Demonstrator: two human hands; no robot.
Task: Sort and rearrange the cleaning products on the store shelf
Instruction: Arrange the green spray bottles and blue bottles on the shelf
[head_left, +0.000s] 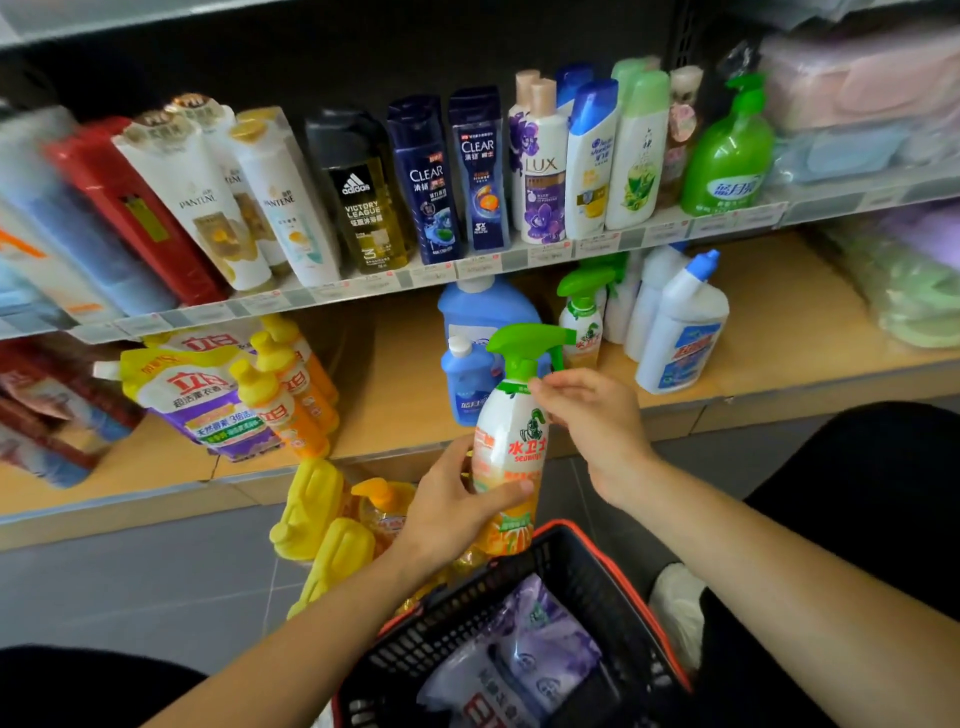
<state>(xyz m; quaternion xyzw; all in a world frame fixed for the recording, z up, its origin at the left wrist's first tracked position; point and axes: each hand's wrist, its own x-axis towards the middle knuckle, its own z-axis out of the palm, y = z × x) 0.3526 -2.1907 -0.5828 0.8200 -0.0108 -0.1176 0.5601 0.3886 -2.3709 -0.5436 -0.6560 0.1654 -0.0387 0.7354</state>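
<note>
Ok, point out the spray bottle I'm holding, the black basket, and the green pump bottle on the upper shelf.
spray bottle (511, 441): head view, on its white labelled body.
black basket (483, 608): head view, on its mesh wall.
green pump bottle (727, 166): head view, on its green body.

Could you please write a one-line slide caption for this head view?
Left hand grips a spray bottle while the right hand pinches its neck, above a basket before the lower shelf.
</note>
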